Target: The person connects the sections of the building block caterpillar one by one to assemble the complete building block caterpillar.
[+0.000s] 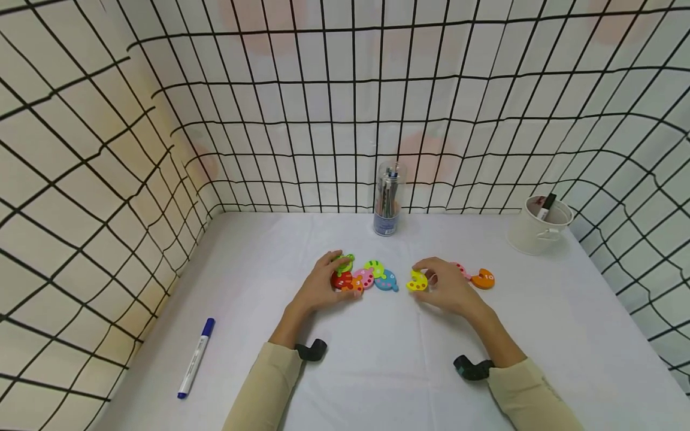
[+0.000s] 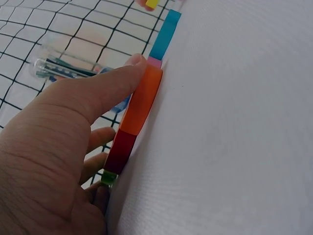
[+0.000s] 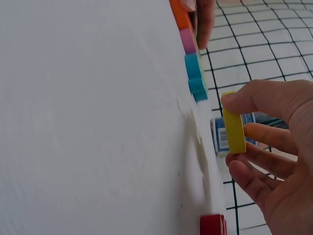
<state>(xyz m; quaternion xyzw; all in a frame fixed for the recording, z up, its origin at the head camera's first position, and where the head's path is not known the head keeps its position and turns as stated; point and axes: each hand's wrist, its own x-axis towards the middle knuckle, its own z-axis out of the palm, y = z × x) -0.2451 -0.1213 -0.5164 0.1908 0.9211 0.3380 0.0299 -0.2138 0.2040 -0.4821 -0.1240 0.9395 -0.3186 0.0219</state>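
Observation:
My left hand holds a chain of joined, numbered puzzle pieces on the table, its thumb against the orange piece and its fingers around the far side by the green piece. The red piece lies between them. Onward to the right, the chain runs through a pink piece and a lime piece to a blue piece. My right hand pinches a yellow spotted puzzle piece between thumb and fingers, raised above the table, a short gap right of the blue piece.
Beyond my right hand lie a partly hidden red-and-pink piece and an orange piece. A clear pen holder stands at the back, a white bucket at back right. A blue-capped marker lies left. Wire grid surrounds the table.

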